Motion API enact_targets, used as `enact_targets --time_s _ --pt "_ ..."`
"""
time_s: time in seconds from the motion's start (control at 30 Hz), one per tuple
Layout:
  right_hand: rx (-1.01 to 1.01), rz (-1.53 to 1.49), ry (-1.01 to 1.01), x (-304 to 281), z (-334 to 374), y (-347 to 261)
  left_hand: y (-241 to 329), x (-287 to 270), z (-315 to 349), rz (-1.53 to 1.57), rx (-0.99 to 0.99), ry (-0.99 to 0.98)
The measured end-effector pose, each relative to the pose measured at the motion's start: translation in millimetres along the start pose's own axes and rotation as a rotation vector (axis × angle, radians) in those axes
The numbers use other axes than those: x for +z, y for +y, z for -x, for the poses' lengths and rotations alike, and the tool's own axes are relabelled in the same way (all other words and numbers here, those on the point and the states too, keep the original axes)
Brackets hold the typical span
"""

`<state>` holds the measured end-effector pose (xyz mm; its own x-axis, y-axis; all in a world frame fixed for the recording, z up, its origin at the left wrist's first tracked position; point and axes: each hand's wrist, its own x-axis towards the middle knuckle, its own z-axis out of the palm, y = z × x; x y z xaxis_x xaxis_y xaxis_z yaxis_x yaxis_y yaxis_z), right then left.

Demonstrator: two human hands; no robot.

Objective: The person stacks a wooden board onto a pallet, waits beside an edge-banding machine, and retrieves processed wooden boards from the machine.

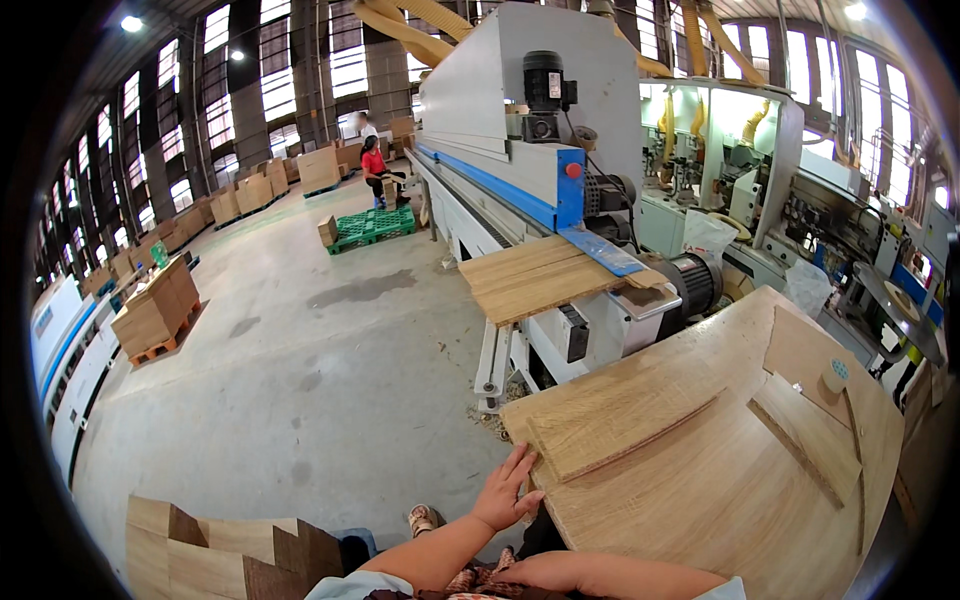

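Observation:
My left hand reaches to the near left edge of a large wood-grain worktop. Its fingers are stretched out, thumb apart, and touch the end of a wood-grain board lying flat there. Nothing is gripped in it. My right forearm crosses low in front of my body, pointing left. The right hand's fingers are hidden at the lower edge. Farther right on the worktop lie a narrower wood-grain strip, a thin brown sheet and a small roll.
Ahead stands a long grey-and-blue machine, with a wood-grain panel on its near end. Stacked wood-grain pieces are at lower left. A seated person in red is beside a green pallet. Boxes on a pallet stand left.

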<state>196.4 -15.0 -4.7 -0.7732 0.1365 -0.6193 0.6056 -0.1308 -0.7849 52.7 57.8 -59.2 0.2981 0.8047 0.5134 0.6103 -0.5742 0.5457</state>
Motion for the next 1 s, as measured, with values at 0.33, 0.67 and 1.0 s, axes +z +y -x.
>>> enact_targets --time_s 0.33,0.67,1.0 --pt "-0.217 0.349 0.079 1 5 -4 3 -6 -1 0.006 -0.002 -0.008" --pt "-0.173 0.427 0.110 6 15 -14 0 -2 3 -0.002 -0.026 -0.018" --pt "-0.215 0.379 0.109 2 0 4 -5 4 4 0.016 -0.017 -0.005"
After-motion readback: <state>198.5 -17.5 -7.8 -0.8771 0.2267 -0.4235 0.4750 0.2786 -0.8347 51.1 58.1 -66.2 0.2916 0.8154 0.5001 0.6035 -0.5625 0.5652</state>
